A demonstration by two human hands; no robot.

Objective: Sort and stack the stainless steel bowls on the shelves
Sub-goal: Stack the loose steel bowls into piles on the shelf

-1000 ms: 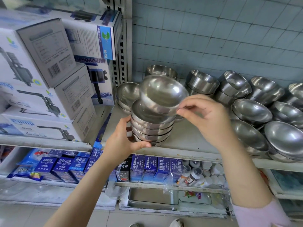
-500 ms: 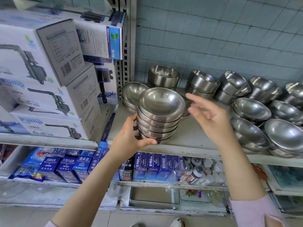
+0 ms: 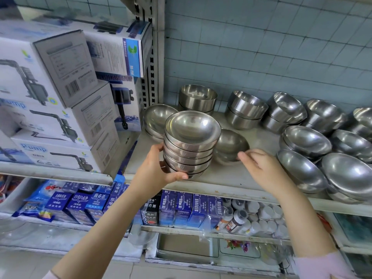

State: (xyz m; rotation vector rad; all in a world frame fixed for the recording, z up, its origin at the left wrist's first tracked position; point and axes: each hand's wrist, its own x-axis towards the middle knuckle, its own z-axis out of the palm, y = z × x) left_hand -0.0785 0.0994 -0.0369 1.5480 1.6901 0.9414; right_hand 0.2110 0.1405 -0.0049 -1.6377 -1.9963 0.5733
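Observation:
A stack of several shallow stainless steel bowls [image 3: 191, 146] sits at the front of the shelf [image 3: 227, 178]. My left hand [image 3: 155, 170] grips the stack's left side and bottom. Just right of it lies a smaller pile of bowls [image 3: 231, 146]. My right hand [image 3: 263, 168] reaches to it with fingers apart, the fingertips at the pile's front right rim; it holds nothing. More steel bowls stand along the shelf: deep ones [image 3: 198, 97] at the back and wide tilted ones [image 3: 306, 141] on the right.
Stacked white pump boxes [image 3: 60, 109] fill the shelf to the left, beyond a perforated upright post [image 3: 155, 57]. A tiled wall backs the bowls. The lower shelf holds blue cartons [image 3: 181, 206] and small bottles [image 3: 251, 218].
My right hand set the top bowl onto the stack, let go, and moved down and right toward the smaller pile. My left hand kept its grip on the stack.

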